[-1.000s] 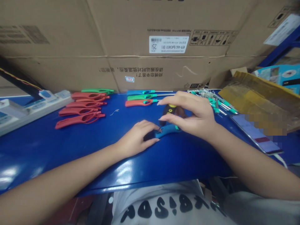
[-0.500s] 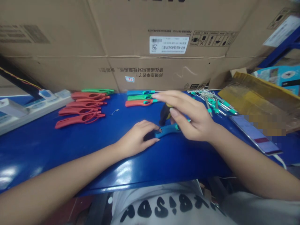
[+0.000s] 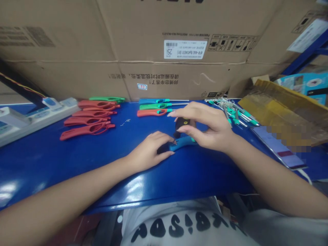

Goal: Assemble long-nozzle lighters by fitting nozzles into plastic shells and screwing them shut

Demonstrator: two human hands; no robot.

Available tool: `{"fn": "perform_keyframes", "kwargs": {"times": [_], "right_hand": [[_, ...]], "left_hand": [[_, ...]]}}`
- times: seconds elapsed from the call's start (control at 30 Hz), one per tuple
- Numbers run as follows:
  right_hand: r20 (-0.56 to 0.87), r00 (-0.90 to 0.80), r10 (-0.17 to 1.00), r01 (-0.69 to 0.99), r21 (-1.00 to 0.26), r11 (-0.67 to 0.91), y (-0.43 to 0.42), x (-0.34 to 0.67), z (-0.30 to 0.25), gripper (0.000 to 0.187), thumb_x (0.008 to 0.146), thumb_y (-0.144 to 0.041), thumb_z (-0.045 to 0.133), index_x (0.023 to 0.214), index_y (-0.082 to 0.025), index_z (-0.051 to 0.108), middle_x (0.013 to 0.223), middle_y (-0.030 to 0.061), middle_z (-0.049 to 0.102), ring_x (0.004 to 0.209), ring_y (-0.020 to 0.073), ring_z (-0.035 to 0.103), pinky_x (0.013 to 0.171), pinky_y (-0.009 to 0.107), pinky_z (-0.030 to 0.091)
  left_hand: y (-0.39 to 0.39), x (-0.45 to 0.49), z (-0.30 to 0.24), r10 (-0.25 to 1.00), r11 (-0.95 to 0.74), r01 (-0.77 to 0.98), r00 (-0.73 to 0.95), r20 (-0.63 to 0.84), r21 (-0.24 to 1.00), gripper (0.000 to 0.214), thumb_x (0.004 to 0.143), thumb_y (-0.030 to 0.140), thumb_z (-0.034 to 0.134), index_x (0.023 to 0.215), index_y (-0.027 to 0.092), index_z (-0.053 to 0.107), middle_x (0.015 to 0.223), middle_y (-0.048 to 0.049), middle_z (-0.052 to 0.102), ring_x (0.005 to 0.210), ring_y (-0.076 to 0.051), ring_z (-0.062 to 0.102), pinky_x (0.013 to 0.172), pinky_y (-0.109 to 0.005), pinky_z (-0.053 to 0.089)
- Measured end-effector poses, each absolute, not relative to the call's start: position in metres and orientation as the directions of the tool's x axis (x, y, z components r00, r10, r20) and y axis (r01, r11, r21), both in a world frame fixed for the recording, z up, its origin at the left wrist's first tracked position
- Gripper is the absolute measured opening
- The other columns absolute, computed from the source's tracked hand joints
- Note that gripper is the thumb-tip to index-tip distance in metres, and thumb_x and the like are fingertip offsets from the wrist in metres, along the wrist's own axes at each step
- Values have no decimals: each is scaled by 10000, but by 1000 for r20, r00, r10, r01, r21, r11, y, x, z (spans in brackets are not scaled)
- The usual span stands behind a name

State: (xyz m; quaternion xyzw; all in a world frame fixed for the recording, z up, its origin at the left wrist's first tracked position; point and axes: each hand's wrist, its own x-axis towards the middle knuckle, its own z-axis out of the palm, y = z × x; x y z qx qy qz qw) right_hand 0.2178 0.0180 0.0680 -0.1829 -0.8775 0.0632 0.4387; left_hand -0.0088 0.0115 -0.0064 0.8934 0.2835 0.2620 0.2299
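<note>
My left hand (image 3: 153, 150) pinches the near end of a blue lighter handle (image 3: 181, 143) that lies on the blue table. Above that handle, my right hand (image 3: 205, 128) has its thumb and fingers around a short black and yellow screwdriver (image 3: 181, 125); its tip is hard to make out. Part of the lighter is hidden behind my right hand. Just beyond lie a blue lighter (image 3: 151, 101), a green lighter (image 3: 151, 106) and an orange lighter (image 3: 148, 112), side by side with metal rods pointing right.
Several red lighter casings (image 3: 88, 130) and a green casing (image 3: 109, 99) lie at left, by a white power strip (image 3: 41, 119). At right are a pile of metal rods (image 3: 237, 114), a phone (image 3: 279, 147) and a yellow-taped package (image 3: 282, 109). A large cardboard box (image 3: 143, 41) stands behind.
My right hand has turned and shifted slightly, with the screwdriver now more upright over the blue handle. My left hand has stayed in place.
</note>
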Motion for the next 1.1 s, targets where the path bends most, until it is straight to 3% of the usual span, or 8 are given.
{"fn": "perform_keyframes", "kwargs": {"times": [0.1, 0.2, 0.3, 0.43, 0.63, 0.87, 1.0, 1.1], "right_hand": [[761, -561, 326, 312, -170, 935, 18, 219, 69, 336, 968, -366, 621, 1266, -218, 672, 1025, 63, 719, 917, 182, 682, 811, 310, 585], [699, -576, 424, 278, -320, 906, 17, 219, 69, 396, 1058, -323, 403, 1399, -214, 571, 1267, 105, 666, 1005, 182, 689, 846, 333, 593], [689, -554, 468, 238, -408, 881, 18, 218, 70, 364, 1055, -290, 421, 1368, -224, 596, 1143, 79, 718, 890, 153, 707, 787, 301, 596], [763, -536, 361, 306, -223, 925, 20, 218, 72, 249, 943, -366, 663, 1134, -218, 721, 906, 39, 745, 793, 157, 689, 759, 284, 580], [673, -572, 468, 284, -372, 883, 19, 218, 66, 408, 1055, -266, 393, 1441, -200, 509, 1212, 98, 692, 782, 128, 681, 720, 280, 582], [765, -544, 345, 311, -198, 930, 19, 217, 68, 313, 948, -339, 655, 1233, -211, 672, 985, 51, 738, 817, 156, 684, 765, 282, 563], [672, -569, 474, 244, -413, 877, 17, 217, 68, 376, 1050, -271, 425, 1394, -219, 569, 1157, 73, 722, 738, 115, 684, 723, 272, 575], [727, -505, 466, 277, -375, 884, 17, 216, 67, 266, 965, -320, 630, 1203, -220, 691, 1027, 37, 754, 626, 92, 635, 677, 247, 563]], "left_hand": [[11, -9, -7, 625, -740, 381, 694, 358, 554, 247, 937, 307, 675, 1165, 229, 620, 1170, -56, 694, 1108, -235, 618, 993, -404, 469], [11, -8, -5, 635, -722, 384, 698, 331, 575, 242, 933, 301, 680, 1161, 234, 633, 1165, -51, 699, 1103, -232, 619, 998, -401, 471], [11, -8, -4, 638, -715, 387, 701, 319, 582, 246, 928, 289, 684, 1163, 236, 638, 1167, -51, 699, 1107, -232, 618, 1001, -403, 471], [11, -9, -5, 630, -724, 377, 702, 332, 577, 236, 929, 288, 683, 1152, 235, 630, 1175, -47, 701, 1123, -235, 619, 1009, -411, 461], [11, -8, -5, 639, -718, 390, 698, 324, 577, 246, 927, 285, 686, 1159, 225, 631, 1168, -53, 693, 1105, -229, 613, 999, -400, 470], [11, -9, -7, 627, -737, 386, 696, 349, 555, 247, 930, 286, 682, 1162, 228, 620, 1165, -55, 690, 1099, -235, 615, 992, -411, 472], [11, -9, -6, 637, -719, 390, 701, 320, 576, 243, 929, 279, 681, 1163, 235, 633, 1175, -53, 694, 1113, -236, 613, 1008, -415, 471], [11, -9, -6, 636, -718, 383, 700, 325, 581, 246, 926, 283, 683, 1161, 233, 627, 1174, -57, 691, 1116, -245, 614, 1010, -429, 469]]}}
